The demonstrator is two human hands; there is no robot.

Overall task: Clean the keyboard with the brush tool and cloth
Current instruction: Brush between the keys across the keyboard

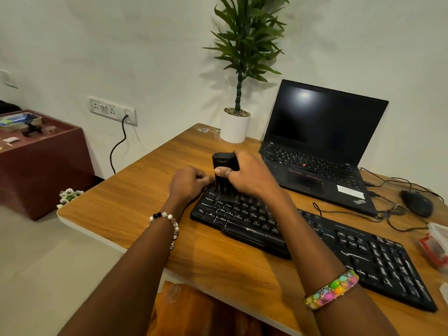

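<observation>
Standing upright on the far-left corner of the keyboard (pixel 312 235), the black brush tool (pixel 225 174), bristles down on the top key rows, blunt cap end pointing up and slightly away. Long axis running close to vertical, so meeting the keys almost square; probably being held that way to get the bristles into the gaps between the keys rather than skating over the caps.

Gripping the tool's body from the right side, the right hand (pixel 249 177), fingers curled round it, ringed finger across the front, a firm closed grasp suited to pressing down and scrubbing. Resting at the keyboard's left end just beside the brush, the left hand (pixel 188 184), fingers curled in; likely steadying the board against sliding, though whether pinching the edge or merely bracing against it cannot be told from this angle.

Lying diagonally across the wooden desk (pixel 135 204), the keyboard itself, long axis running from far left to near right, near edge facing the person, most of its length not being touched. Judging by the brush's place, work sitting at the first corner, with the cloth stage not yet reached; no cloth clearly identifiable here.

Further out: an open laptop (pixel 320 141) with dark screen behind the keyboard, a potted plant (pixel 238 98) at the desk's back edge, a mouse (pixel 417 202) and loose cables off to the right.
</observation>
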